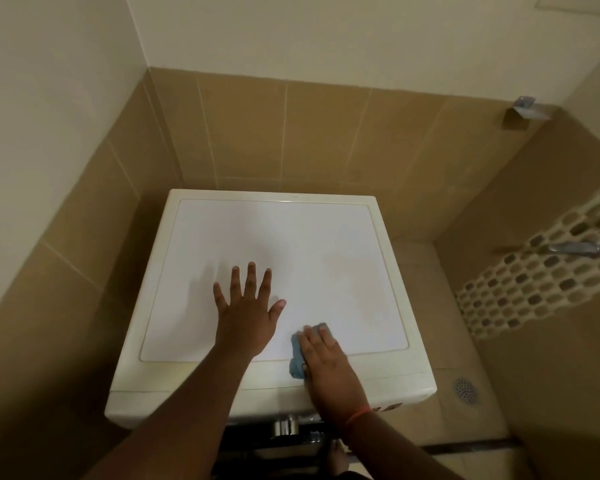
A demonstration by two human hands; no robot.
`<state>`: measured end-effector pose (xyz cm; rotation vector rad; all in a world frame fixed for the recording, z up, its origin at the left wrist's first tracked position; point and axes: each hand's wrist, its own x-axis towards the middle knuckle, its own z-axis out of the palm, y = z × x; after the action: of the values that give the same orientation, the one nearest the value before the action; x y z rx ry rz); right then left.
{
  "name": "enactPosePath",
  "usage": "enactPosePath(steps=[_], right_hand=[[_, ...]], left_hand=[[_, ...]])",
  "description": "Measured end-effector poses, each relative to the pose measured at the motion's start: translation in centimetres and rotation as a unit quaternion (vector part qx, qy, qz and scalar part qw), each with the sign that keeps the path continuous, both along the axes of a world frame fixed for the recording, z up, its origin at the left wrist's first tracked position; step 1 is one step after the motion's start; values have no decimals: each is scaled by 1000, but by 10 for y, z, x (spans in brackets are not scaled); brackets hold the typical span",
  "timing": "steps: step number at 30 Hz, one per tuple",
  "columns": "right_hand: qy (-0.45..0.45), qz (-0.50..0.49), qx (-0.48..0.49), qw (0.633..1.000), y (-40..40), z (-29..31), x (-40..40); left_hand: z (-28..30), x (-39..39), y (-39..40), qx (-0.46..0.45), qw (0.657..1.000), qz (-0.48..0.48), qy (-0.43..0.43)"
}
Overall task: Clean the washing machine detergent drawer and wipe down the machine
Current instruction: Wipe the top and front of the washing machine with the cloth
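Surface: the white, square-topped washing machine (pixel 274 258) fills the middle of your view; its flat lid is bare apart from your hands and the cloth.
Room: you stand in a corner walled with large tan ceramic tiles (pixel 291 133), cream paint above them, and a band of small oval mosaic tiles (pixel 534 282) on the right wall.
Left hand: your left hand (pixel 248 313) lies flat on the lid, fingers straight and spread, holding nothing.
Right hand: your right hand (pixel 326 358) presses a crumpled blue cleaning cloth (pixel 297 358) onto the lid's front edge, fingers laid nearly straight over it.
Around: a chrome wall tap (pixel 568 249) juts out at right, a round metal floor drain (pixel 465 389) sits beside the machine, and a small metal bracket (pixel 523 109) hangs high on the right.
Detergent drawer: you cannot see it from here.
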<state>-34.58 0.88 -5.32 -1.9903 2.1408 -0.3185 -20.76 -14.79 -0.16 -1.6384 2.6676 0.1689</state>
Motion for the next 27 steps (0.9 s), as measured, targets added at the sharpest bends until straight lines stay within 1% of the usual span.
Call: enactPosePath(steps=[1,3,6,7,8,10,12,14,15,16,20,22,24,26,27], right_hand=[[15,27,11,999,0,0,1],[27,21,21,999,5,5,-10],[-17,-101,15,995,21,15,-32],[-20,-126,12,992,26,17,-34],[-16,-130,14,991,30,17,-31],[-11,-83,30,996,37,15,-14],[-6,-3,41,999,44,14,3],[14,56,39,998,50,14,-1],[20,66,38,997,54,13,-8],[24,62,39,997,58,13,-15],[14,-26,45,999,73,14,-30],[5,-10,39,999,65,15,-19],[-11,69,26,997,50,16,-4],[-1,160,25,987,38,15,2],[6,187,28,982,34,13,-1]], left_hand=[[-1,2,0,-1,1000,-4,1],[-4,6,-2,-3,1000,-7,3],[-7,9,-5,-5,1000,-6,6],[-8,9,-5,-4,1000,-6,7],[-9,8,-5,0,1000,-8,6],[-13,6,-3,6,1000,-14,1],[-14,2,1,9,1000,-22,1],[-14,-4,4,13,999,-33,-9],[-13,-7,5,14,999,-38,-14],[-13,-10,6,14,999,-40,-16],[-9,-16,7,5,999,-22,-25],[-9,-18,10,7,999,-7,-37],[-8,-20,14,12,999,5,-42],[-4,-23,20,10,999,10,-45],[-3,-24,21,9,999,13,-48]])
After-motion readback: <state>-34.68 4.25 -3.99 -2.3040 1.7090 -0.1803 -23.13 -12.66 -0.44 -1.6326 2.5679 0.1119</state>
